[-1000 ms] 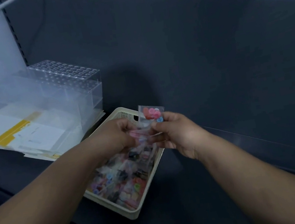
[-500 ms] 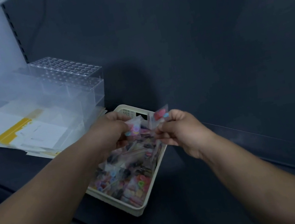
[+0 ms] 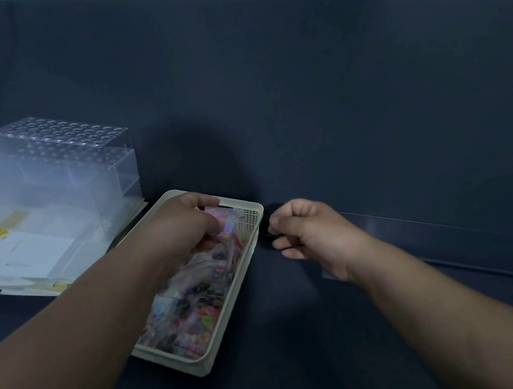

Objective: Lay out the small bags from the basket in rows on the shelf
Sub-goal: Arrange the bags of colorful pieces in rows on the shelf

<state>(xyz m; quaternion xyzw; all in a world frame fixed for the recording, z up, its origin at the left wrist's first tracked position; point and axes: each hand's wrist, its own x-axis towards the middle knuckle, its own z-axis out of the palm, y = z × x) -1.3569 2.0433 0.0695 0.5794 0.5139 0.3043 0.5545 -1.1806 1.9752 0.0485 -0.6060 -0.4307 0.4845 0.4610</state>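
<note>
Looking down at the dark shelf (image 3: 314,372), you have both forearms stretched out ahead of you. Your left hand (image 3: 185,227) sits over the far end of the cream basket (image 3: 208,357). Its fingers and thumb are curled round a small bag (image 3: 227,225) with pinkish, blurred contents, held just inside the basket's perforated end wall. Below that hand the basket is filled with more small bags (image 3: 193,308), a jumble of clear plastic and bright colours heaped to about the rim. The blur keeps you from telling one from another. The basket lies on the shelf at an angle, its far end close to the dark back panel (image 3: 300,101) and its near end towards you. Your right hand (image 3: 310,233) is just beside the basket's far right corner, off the basket and over the shelf. Its knuckles are up and its fingers are curled in towards the palm. Whether they pinch anything you cannot tell, since the fingertips turn into shadow. The two hands are near each other but apart. To the left of the basket, a clear rack (image 3: 67,138) with rows of round holes in its top stands against the back panel. In front of it lies a stack of white papers (image 3: 18,253) with a yellow stripe, partly under clear plastic.
</note>
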